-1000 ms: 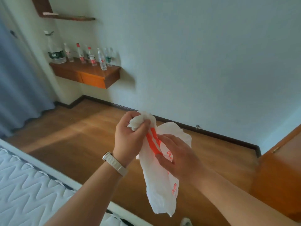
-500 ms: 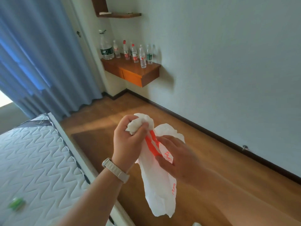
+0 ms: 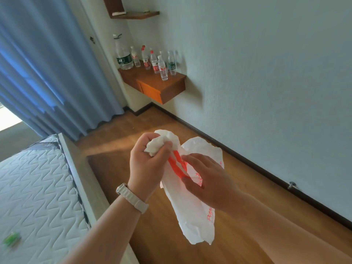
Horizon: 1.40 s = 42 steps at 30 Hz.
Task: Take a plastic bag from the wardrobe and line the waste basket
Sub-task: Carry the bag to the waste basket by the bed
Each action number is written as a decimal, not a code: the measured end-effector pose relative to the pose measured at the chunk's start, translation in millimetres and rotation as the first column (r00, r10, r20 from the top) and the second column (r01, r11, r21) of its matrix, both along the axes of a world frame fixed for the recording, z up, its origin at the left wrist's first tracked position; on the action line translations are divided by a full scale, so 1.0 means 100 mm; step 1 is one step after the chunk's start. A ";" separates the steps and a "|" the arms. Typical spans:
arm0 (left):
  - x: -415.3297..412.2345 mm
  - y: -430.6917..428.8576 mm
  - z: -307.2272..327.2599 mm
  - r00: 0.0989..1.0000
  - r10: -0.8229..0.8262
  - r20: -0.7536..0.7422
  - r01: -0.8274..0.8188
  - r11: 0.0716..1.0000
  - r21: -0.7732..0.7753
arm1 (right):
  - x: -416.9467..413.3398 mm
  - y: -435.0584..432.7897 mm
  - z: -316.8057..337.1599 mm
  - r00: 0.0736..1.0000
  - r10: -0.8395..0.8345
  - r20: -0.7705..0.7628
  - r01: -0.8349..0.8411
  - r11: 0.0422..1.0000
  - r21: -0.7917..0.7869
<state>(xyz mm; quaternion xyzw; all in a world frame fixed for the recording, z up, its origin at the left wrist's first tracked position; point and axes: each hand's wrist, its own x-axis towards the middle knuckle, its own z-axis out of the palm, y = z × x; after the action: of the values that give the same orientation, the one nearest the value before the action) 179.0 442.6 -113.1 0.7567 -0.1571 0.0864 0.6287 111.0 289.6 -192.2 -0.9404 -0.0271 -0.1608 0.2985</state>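
Observation:
A white plastic bag (image 3: 192, 212) with red-orange stripes and print hangs in front of me over the wooden floor. My left hand (image 3: 146, 164), with a pale watch strap on the wrist, grips the bag's bunched top. My right hand (image 3: 207, 180) pinches the bag just below, between thumb and fingers, near the red stripes. The bag's lower end dangles free. No waste basket and no wardrobe are in view.
A bare quilted mattress (image 3: 34, 199) lies at lower left with a small green object (image 3: 11, 239) on it. Blue curtains (image 3: 47, 69) hang at left. A wall-mounted wooden shelf (image 3: 162, 86) carries several water bottles (image 3: 123, 54). The grey wall runs along the right.
The view has swung left: curtains and mattress have come into sight, and the orange door at right has gone. Both hands keep the same hold on the bag.

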 end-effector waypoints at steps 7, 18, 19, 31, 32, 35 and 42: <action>0.07 -0.17 0.08 1.000 0.009 0.014 -0.009 1.000 -0.005 | 0.10 -0.15 0.16 0.999 0.034 -0.004 -0.034 0.999 0.030; 0.74 -0.41 0.09 1.000 -0.021 0.022 0.023 0.997 -0.080 | 0.67 -0.41 0.34 1.000 0.023 0.007 -0.024 1.000 0.004; 0.84 -0.43 0.09 0.999 -0.026 0.023 0.027 0.996 -0.086 | 0.76 -0.43 0.35 1.000 0.015 0.012 -0.015 1.000 -0.003; 2.61 -0.26 0.16 0.998 -0.064 0.002 0.063 0.983 -0.171 | 2.62 -0.33 0.42 0.997 0.022 0.075 -0.016 0.998 -0.068; 2.76 -0.23 0.15 0.998 -0.059 -0.001 0.058 0.984 -0.170 | 2.79 -0.30 0.40 0.996 0.030 0.083 -0.023 0.997 -0.079; 3.20 -0.16 0.10 0.999 -0.036 -0.026 0.030 0.983 -0.180 | 3.29 -0.25 0.32 0.994 0.057 0.089 -0.049 0.994 -0.093; 4.05 -0.17 -0.04 0.990 0.077 -0.114 -0.093 0.985 -0.144 | 4.23 -0.32 0.12 0.991 0.113 0.068 -0.105 0.988 -0.114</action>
<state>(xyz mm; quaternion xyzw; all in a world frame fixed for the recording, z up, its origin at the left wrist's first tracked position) 583.6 425.2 -117.6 0.7173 -0.0834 0.0834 0.6867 533.9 257.3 -180.0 -0.9458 -0.0985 -0.1772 0.2535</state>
